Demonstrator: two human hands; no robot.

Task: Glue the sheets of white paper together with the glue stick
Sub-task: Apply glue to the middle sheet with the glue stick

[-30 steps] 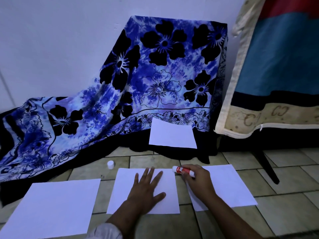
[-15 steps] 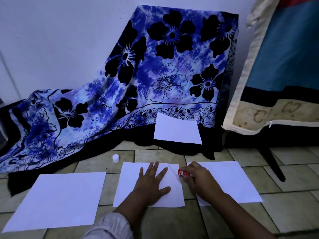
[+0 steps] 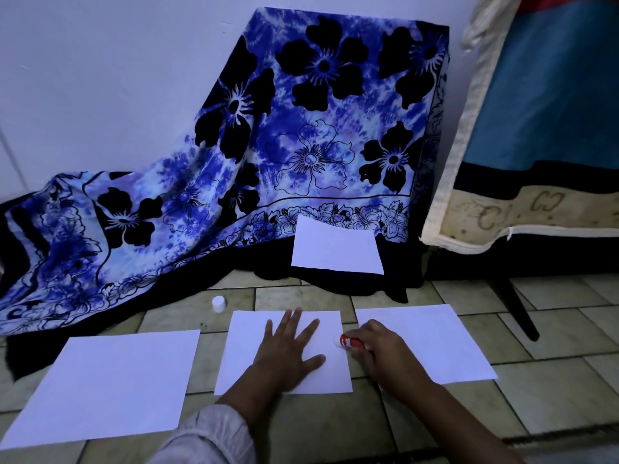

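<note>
1. The left hand [image 3: 286, 349] is pressing flat on the middle sheet [image 3: 248, 363], fingers spread.
2. The right hand [image 3: 382, 353] is gripping the glue stick [image 3: 350, 342], fingers curled round it, its tip lying at that sheet's right edge.
3. The right sheet [image 3: 435, 343] is lying just beside, and the left sheet [image 3: 110, 383] is lying apart on the tiled floor [image 3: 552, 396].
4. A fourth sheet [image 3: 336, 251] is resting on the floral cloth [image 3: 301, 128]; a white cap [image 3: 218, 303] is standing near the cloth's hem.

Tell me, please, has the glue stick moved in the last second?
Yes: the glue stick slid from the top right corner of the middle sheet down its right edge.
</note>
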